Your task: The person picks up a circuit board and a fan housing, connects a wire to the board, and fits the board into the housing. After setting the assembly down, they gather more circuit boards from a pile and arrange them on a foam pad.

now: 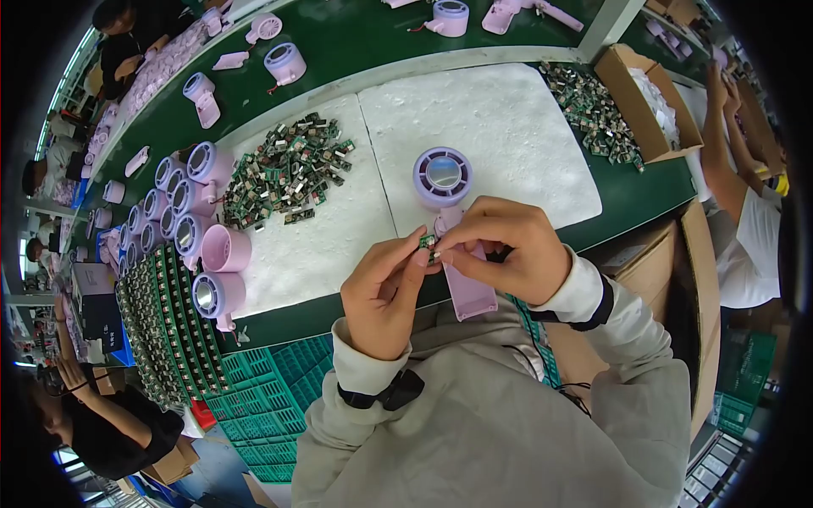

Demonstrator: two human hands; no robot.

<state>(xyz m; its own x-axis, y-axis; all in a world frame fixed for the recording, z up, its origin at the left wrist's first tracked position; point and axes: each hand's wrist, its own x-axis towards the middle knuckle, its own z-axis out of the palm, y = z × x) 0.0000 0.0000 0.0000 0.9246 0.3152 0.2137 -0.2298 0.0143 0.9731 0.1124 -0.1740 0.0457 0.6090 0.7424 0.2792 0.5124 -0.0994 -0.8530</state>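
A small green circuit board (427, 243) is pinched between the thumb and fingertips of my left hand (385, 292). My right hand (515, 247) meets it from the other side. Its thumb and forefinger are pressed together at the board's edge, on something too small to make out. Under my hands lies a lavender handheld fan (471, 292), its handle toward me and partly hidden by my right fingers. The round fan head (443, 177) rests beyond my hands on a white foam sheet (487, 110).
To the left are a pile of loose circuit boards (292, 165), several lavender fan heads (193, 230) and stacked board strips (161, 326). More boards (593, 114) lie at the far right, beside an open cardboard box (648, 106). Green crates (262, 406) stand below the table's left edge. Other people work nearby.
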